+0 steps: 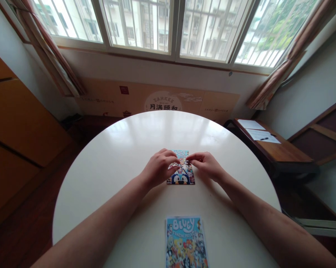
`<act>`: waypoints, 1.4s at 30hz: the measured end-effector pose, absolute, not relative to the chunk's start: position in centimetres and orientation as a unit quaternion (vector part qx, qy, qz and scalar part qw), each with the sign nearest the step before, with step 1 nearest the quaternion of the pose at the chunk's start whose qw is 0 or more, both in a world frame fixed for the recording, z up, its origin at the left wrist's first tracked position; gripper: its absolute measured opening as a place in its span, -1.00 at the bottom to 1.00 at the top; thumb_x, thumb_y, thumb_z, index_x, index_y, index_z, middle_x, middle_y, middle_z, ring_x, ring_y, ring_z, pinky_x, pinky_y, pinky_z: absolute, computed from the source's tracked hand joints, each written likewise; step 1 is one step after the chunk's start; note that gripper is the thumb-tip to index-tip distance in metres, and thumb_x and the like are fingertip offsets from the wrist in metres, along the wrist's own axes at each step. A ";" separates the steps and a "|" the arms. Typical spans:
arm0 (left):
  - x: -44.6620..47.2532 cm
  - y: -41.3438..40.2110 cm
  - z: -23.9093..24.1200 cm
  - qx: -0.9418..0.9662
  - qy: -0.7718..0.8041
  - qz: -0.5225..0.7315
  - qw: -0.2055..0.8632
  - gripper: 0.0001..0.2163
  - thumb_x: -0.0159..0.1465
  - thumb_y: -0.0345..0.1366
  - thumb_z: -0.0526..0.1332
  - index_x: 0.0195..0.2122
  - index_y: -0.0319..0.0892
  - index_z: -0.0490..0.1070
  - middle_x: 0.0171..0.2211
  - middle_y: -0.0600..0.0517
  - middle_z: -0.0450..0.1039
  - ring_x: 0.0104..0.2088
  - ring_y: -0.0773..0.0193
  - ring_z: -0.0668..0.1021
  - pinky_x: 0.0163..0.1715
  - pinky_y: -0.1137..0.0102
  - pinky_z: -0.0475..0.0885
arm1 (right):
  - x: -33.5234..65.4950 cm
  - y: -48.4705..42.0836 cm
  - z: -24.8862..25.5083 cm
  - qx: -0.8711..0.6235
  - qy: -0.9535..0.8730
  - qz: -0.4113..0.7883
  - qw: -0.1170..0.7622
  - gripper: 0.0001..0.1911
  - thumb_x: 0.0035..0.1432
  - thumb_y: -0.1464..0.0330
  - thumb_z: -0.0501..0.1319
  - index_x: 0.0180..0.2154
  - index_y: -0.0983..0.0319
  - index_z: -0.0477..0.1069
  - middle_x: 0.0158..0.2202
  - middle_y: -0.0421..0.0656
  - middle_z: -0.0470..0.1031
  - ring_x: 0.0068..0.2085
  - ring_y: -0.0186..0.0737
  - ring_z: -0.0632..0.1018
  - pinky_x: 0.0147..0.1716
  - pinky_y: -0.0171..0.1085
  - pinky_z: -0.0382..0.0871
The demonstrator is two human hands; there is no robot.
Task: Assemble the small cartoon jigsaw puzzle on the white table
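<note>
A small jigsaw puzzle [181, 179] with a cartoon dog's face at its near edge lies on the white round table [101, 193]. My left hand [160, 165] reaches over its left side, thumb and fingers curved and apart, hiding part of the picture. From the right, my right hand [208, 165] pinches a small dark puzzle piece [188, 162] at the puzzle's right edge. Whether that piece touches the puzzle I cannot tell. Closer to me lies a picture sheet [186, 242] with "BLUEY" lettering and many cartoon dogs, its lower end cut off by the frame.
Beyond the table, a printed cardboard panel [220, 102] stands against the wall under barred windows [137, 26]. To the right, a wooden side table [282, 150] holds papers [261, 136] and a dark pen. An orange-brown cabinet [19, 115] stands left.
</note>
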State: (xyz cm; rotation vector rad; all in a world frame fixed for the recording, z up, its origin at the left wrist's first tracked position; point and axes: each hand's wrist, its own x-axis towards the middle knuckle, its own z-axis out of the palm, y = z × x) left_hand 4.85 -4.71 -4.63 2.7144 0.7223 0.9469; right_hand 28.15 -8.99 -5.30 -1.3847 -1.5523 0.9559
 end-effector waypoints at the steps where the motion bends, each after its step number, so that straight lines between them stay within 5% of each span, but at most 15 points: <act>1: 4.8 -4.5 -4.9 0.913 0.249 0.312 0.088 -0.94 0.26 -0.35 0.34 -0.25 -0.09 0.60 -0.18 -0.01 0.59 -0.16 0.11 0.54 -0.14 0.17 0.52 | 28.0 -8.9 -5.5 -0.555 -0.631 0.363 0.403 -0.77 0.07 0.38 0.24 -0.25 0.18 0.65 -0.25 -0.12 0.68 -0.19 -0.11 0.65 -0.08 -0.09 0.50; 12: 5.0 -4.2 -5.8 0.923 0.250 0.273 0.104 -0.82 0.21 -0.32 0.40 -0.16 0.01 0.64 -0.10 0.01 0.61 -0.13 0.11 0.56 -0.04 0.11 0.50 | 27.6 -9.0 -6.3 -0.556 -0.743 0.123 0.351 -0.83 0.14 0.41 0.30 -0.26 0.10 0.66 -0.18 -0.10 0.62 -0.05 -0.02 0.55 0.04 -0.03 0.38; 30: 5.0 -3.9 -5.9 0.923 0.252 0.270 0.109 -0.96 0.22 -0.28 0.40 -0.33 0.01 0.67 -0.08 -0.01 0.61 -0.10 0.06 0.56 -0.04 0.07 0.51 | 28.0 -8.7 -6.2 -0.560 -0.760 0.154 0.293 -0.94 0.13 0.33 0.40 -0.32 0.06 0.68 -0.25 -0.11 0.54 -0.16 -0.08 0.53 -0.08 -0.08 0.38; 42: 5.2 -4.0 -5.9 0.929 0.241 0.264 0.093 -0.82 0.23 -0.35 0.35 -0.15 0.01 0.64 -0.06 -0.03 0.59 -0.08 0.07 0.55 -0.01 0.07 0.49 | 27.1 -9.4 -4.9 -0.589 -0.771 0.087 0.225 -0.90 0.17 0.35 0.36 -0.32 0.04 0.68 -0.27 -0.09 0.57 -0.18 -0.02 0.50 -0.14 -0.06 0.37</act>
